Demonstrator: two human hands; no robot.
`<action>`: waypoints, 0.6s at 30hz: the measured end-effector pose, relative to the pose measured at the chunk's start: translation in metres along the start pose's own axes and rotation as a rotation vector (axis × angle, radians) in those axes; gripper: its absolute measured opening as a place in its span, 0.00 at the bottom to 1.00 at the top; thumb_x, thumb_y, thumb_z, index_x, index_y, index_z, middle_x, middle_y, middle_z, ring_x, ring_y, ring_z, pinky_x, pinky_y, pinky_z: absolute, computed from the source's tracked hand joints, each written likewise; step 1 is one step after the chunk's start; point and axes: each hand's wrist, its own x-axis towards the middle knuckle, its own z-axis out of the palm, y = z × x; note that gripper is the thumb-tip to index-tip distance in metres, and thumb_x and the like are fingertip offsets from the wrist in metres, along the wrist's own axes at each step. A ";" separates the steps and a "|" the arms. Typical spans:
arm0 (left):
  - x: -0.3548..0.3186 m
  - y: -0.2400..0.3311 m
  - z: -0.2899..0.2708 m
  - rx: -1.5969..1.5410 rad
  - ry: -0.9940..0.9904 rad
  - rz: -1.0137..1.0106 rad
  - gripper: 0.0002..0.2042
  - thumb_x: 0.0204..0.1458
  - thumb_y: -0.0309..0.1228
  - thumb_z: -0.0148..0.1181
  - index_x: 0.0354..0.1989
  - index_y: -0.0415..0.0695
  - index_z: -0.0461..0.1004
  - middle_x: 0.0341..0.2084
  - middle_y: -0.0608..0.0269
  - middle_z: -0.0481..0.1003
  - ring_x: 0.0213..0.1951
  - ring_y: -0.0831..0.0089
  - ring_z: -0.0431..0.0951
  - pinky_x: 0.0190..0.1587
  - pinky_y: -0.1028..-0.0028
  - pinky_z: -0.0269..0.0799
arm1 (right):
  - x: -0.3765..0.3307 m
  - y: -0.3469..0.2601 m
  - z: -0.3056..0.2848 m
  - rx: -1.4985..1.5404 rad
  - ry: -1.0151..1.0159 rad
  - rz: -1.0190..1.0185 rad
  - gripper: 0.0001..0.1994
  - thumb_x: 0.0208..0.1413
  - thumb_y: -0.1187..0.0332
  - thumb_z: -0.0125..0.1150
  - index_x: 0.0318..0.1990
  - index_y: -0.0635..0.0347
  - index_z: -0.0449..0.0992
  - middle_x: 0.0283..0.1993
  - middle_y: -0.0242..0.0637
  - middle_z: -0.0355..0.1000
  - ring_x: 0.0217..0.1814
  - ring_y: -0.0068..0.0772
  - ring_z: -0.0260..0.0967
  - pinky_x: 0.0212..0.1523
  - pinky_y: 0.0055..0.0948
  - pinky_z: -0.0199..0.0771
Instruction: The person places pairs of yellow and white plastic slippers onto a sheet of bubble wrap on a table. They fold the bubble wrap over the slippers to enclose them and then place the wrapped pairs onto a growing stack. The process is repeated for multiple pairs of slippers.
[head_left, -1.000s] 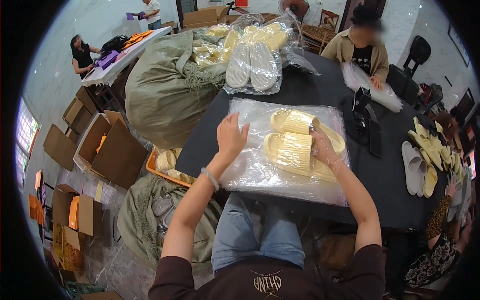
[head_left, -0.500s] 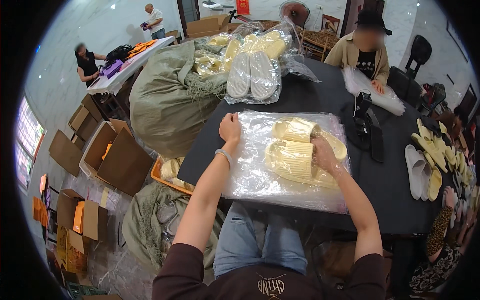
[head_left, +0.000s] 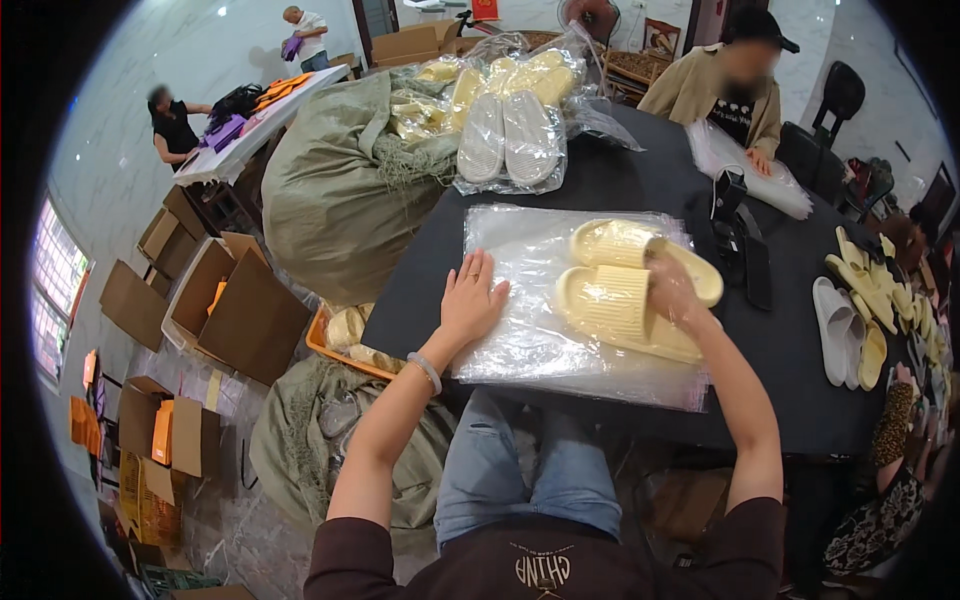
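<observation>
The left hand (head_left: 472, 305), fingers spread flat, should pin the clear bags (head_left: 520, 345) while the right hand (head_left: 678, 292), its grip too blurred to tell, keeps the yellow slippers (head_left: 608, 300) paired and level at the bags' right half.

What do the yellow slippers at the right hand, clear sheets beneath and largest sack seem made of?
Yellow slippers: probably moulded foam or rubber; smooth, seamless look, ribbed straps.
Clear sheets: thin plastic film, glossy; transparent, creased, glare.
Largest sack: likely woven plastic or coarse cloth, dull; fraying threads.
</observation>
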 end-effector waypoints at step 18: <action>-0.002 0.005 -0.007 0.046 -0.044 0.006 0.49 0.45 0.68 0.45 0.66 0.39 0.49 0.67 0.51 0.47 0.69 0.61 0.44 0.67 0.58 0.38 | 0.046 -0.084 -0.114 -0.147 0.684 0.144 0.08 0.41 0.74 0.54 0.31 0.62 0.77 0.34 0.51 0.73 0.39 0.55 0.70 0.41 0.45 0.69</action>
